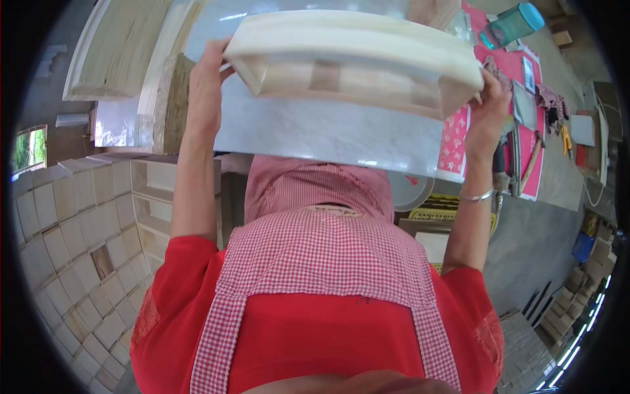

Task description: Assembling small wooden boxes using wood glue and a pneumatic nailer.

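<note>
Both hands were on one piece: we had the long pale wooden tray-like frame (354,59) lifted off the grey marbled tabletop (328,134), tilted so its underside faced us. Left hand (207,79) was wrapped round the frame's left end, right hand (489,105) round its right end, fingers closed on the wood at both ends; fingertip detail at the far side was hidden by the frame.

Progress, as we judged it: the frame looked assembled, with side rails and cross blocks in place, and it was raw, unfinished wood. Whether it was being checked or carried off, we couldn't tell. Stacks of similar pale wooden boxes (72,249) stood below-left of the frame, so plenty of units already existed. More pale wooden blocks (525,354) sat far below-right of it.

Packages, labels, signs, all relative to the frame:
- Red patterned sheet (505,65) under and right of its right end, covering that table edge.
- Teal plastic bottle (515,23) above-right, lying on the red sheet.
- Flat grey rectangular cards or cases (525,102) just right of the right hand; print too small to tell.
- Yellow-and-black crate or label (446,210) below its right end, partly hidden.
- Blue boxy package (583,246) far below-right on the floor.
</note>
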A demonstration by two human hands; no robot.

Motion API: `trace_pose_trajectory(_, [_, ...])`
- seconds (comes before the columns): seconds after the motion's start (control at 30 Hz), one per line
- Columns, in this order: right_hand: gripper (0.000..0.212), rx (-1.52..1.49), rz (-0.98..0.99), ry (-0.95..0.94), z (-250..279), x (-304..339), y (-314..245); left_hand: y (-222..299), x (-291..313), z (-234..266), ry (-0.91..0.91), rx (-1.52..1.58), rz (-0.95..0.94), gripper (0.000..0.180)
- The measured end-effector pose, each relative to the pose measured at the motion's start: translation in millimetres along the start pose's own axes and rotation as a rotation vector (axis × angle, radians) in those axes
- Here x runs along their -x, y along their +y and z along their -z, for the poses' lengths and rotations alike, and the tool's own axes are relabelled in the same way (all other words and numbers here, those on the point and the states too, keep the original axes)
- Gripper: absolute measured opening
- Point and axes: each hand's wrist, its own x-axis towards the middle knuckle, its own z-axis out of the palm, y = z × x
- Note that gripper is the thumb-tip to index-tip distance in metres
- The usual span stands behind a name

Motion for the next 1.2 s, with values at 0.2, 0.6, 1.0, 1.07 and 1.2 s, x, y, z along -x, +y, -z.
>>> trace_pose_trajectory(0.2, [0.055,-0.075,-0.030,-0.101,14.5,54.9,45.6,-64.5,64.7,14.8,0.026,0.353,0.106,0.051])
trace_pose_trajectory(0.6, [0.056,1.214,0.170,0.208,49.8,-61.5,93.6,-39.9,88.5,1.5,0.262,-0.353,-0.350,0.017])
trace_pose_trajectory(1.0, [0.058,0.314,0.149,0.318,-27.6,-12.1,-27.1,-39.7,86.8,-85.8,-0.165,-0.619,-0.686,0.029])
trace_pose_trajectory(1.07, [0.055,0.210,0.212,0.243,-52.2,14.6,-40.0,-40.4,92.0,-90.4,-0.188,-0.544,-0.736,0.030])
trace_pose_trajectory(1.2, [0.055,0.041,0.214,0.013,-97.9,54.5,-47.5,-41.8,106.8,-93.3,-0.009,-0.610,-0.904,0.029])
